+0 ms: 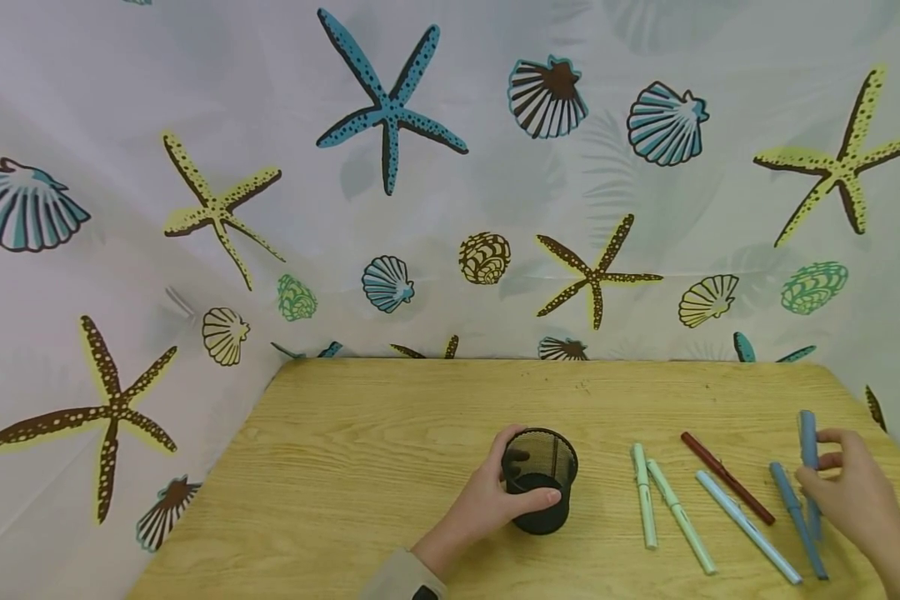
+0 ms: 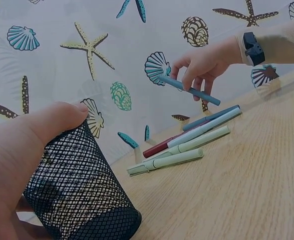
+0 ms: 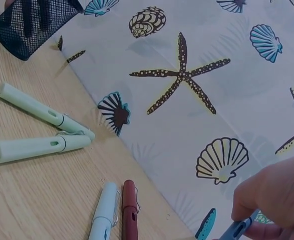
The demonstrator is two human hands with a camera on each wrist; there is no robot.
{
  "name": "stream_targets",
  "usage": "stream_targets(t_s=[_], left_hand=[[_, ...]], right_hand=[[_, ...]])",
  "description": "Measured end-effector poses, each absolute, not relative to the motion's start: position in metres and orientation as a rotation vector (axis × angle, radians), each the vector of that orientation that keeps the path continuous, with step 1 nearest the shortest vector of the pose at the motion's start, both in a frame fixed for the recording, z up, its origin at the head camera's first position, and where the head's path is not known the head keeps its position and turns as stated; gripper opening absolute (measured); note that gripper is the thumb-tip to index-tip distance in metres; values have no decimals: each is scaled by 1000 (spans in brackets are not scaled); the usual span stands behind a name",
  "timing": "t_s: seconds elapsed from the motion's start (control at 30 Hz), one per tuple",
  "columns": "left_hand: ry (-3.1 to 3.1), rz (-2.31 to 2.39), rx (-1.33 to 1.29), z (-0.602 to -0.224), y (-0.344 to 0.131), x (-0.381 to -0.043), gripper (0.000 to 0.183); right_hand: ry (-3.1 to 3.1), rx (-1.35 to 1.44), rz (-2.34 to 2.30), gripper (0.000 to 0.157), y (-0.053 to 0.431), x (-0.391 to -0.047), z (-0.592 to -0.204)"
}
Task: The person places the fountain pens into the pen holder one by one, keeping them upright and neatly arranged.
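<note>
My left hand (image 1: 487, 492) grips a black mesh pen cup (image 1: 542, 508), its fingers round the far side and thumb across the front. In the left wrist view the mesh cup (image 2: 86, 190) leans, its base low near the table. On the right, my right hand (image 1: 851, 479) pinches a blue pen (image 1: 808, 442) between thumb and fingers, held above the table in the left wrist view. Beneath it lies a second blue pen (image 1: 797, 512) on the wood. Only part of the held pen (image 3: 239, 227) shows in the right wrist view.
Left of the blue pen lie a light blue pen (image 1: 746, 525), a dark red pen (image 1: 726, 477) and two pale green pens, one nearer the cup (image 1: 644, 500) and one beside it (image 1: 682, 517). A curtain (image 1: 450, 208) with shells and starfish hangs behind the wooden table (image 1: 360, 450).
</note>
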State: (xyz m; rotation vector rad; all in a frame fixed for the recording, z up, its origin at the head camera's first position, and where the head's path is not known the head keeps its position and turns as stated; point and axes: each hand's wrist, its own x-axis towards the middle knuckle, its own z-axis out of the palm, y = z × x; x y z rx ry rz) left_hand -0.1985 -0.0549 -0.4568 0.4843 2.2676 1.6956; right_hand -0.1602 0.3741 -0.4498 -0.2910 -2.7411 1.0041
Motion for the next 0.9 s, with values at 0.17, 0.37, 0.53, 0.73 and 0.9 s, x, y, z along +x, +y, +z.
stream_targets(t_s=[0.17,0.37,0.53,0.73,0.9], left_hand=[[2297,1676,480,-456,-54,-198,83],[2303,1678,472,-458,-55,-199,81],[2300,1679,468,-459,-55,-200,81],[2281,1690,472,-458,-56,-199,82],[2291,1686,472,-459,-56,-199,82]], right_hand=[[-2682,-321,1007,60,368,-162,-453],[-2633,-299,992,57,352,-159,-443],[-2610,-238,1013,55,333,-153,-424],[-2605,-156,1005,50,318,-150,-410],[-2592,-108,1050,50,310,-151,-406]])
